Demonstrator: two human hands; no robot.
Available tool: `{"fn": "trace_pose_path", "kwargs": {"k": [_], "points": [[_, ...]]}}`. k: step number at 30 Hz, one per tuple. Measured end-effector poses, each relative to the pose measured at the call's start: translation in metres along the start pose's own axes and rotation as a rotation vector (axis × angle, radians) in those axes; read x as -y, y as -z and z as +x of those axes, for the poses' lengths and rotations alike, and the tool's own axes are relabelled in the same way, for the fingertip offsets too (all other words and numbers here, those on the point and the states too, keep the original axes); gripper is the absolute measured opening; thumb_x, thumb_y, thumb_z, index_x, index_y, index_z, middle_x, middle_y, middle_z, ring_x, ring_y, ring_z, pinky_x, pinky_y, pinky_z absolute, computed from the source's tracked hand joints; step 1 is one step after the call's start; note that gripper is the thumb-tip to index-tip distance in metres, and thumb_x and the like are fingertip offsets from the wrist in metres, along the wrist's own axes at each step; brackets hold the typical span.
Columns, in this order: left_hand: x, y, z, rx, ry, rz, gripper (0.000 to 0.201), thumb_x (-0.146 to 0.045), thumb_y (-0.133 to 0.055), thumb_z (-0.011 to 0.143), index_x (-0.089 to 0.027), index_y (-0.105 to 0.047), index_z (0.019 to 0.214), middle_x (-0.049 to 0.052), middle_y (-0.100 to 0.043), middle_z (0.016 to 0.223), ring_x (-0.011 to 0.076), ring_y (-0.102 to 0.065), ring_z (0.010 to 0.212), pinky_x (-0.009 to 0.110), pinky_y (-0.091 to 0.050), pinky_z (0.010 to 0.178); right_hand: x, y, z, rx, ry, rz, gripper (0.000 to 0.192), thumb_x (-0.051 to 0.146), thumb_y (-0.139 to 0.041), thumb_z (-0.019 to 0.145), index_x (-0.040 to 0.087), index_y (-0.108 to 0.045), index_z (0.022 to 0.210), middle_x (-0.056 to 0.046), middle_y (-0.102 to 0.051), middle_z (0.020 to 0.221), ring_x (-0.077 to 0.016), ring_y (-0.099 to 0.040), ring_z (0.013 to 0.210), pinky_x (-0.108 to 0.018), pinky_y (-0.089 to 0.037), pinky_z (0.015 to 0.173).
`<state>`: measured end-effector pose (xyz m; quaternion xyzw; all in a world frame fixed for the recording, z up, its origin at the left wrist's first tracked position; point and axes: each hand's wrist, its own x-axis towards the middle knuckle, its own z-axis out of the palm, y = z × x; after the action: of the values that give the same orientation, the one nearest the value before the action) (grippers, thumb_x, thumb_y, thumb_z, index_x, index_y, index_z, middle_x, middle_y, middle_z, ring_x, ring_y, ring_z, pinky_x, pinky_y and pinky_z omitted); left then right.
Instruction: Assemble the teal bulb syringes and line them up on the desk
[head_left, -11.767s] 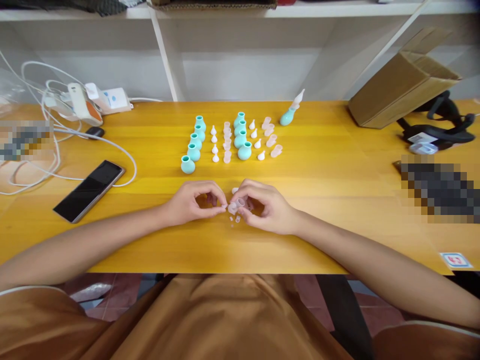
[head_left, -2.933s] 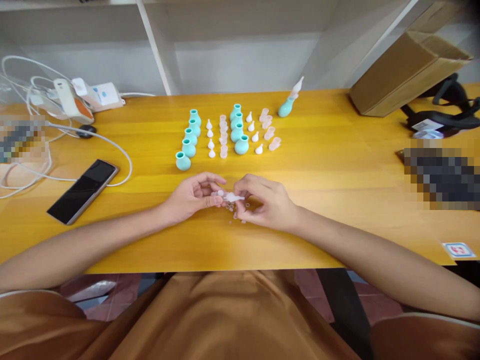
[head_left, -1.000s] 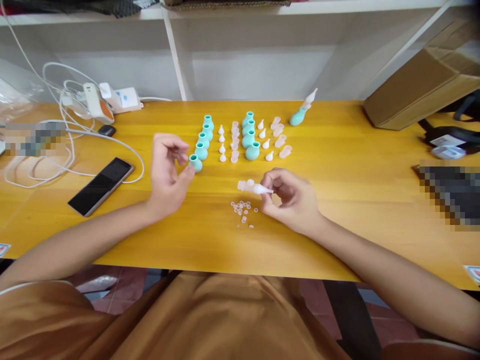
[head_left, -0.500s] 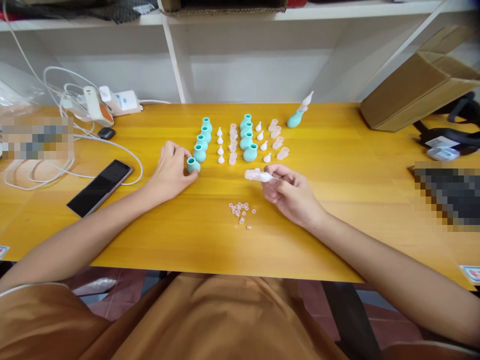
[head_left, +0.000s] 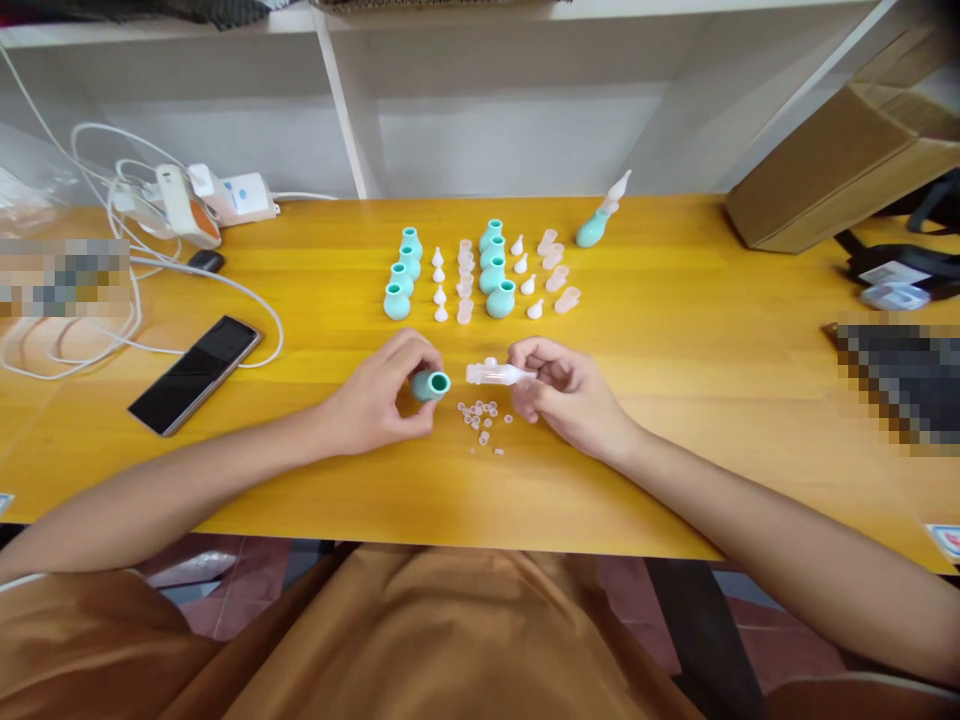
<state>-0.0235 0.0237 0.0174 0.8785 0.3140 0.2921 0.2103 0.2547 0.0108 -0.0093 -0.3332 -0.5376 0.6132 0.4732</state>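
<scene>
Head view, the sole one on my feed: the left hand (head_left: 382,398) was clamped on a turquoise bulb (head_left: 424,390), thumb and fingers about its body, over the worktop (head_left: 390,500). The right hand (head_left: 568,392) held a clear nozzle (head_left: 481,375) in a pinch at its white, pointed end. I noted the nozzle's long axis running roughly left to right, its clear end towards the left hand, which was the nearer to that end. The bulb was just beside it on the left, apart and slightly lower in the view, mouth turned right and partly towards the camera. I found no object in the gap; small rings (head_left: 484,438) lay scattered on its near side. Beyond stood two rows of bulbs (head_left: 500,300), with white tips (head_left: 535,311) and clear cups (head_left: 568,300) alongside. An assembled piece (head_left: 592,229) stood tilted further back, right. A phone (head_left: 195,377) lay well left.
</scene>
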Motion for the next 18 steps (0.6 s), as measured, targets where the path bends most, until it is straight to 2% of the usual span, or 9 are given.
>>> {"fn": "trace_pose_path", "kwargs": {"k": [7, 13, 18], "points": [[-0.002, 0.000, -0.001, -0.003, -0.025, 0.006, 0.027, -0.015, -0.067, 0.087, -0.023, -0.058, 0.112, 0.005, -0.064, 0.109, 0.0212, -0.062, 0.099, 0.036, -0.053, 0.091, 0.007, -0.006, -0.002, 0.100, 0.049, -0.084, 0.020, 0.019, -0.080, 0.087, 0.020, -0.061, 0.093, 0.005, -0.061, 0.075, -0.0073, -0.054, 0.055, -0.022, -0.043, 0.052], [-0.002, -0.001, 0.000, -0.008, -0.041, 0.039, 0.026, -0.016, -0.067, 0.087, -0.022, -0.060, 0.112, 0.005, -0.065, 0.106, 0.0223, -0.062, 0.099, 0.037, -0.053, 0.090, 0.003, -0.005, -0.004, 0.104, 0.133, -0.158, 0.021, 0.023, -0.082, 0.090, 0.020, -0.062, 0.095, 0.004, -0.059, 0.078, -0.0083, -0.054, 0.061, -0.022, -0.043, 0.055], [-0.001, 0.000, 0.000, -0.012, -0.056, 0.040, 0.024, -0.018, -0.066, 0.089, -0.022, -0.061, 0.112, 0.005, -0.067, 0.104, 0.0223, -0.062, 0.096, 0.038, -0.053, 0.089, -0.003, 0.000, -0.005, 0.075, 0.197, -0.272, 0.017, 0.025, -0.082, 0.093, 0.022, -0.066, 0.100, 0.000, -0.064, 0.086, -0.0120, -0.060, 0.072, -0.025, -0.052, 0.065]]}}
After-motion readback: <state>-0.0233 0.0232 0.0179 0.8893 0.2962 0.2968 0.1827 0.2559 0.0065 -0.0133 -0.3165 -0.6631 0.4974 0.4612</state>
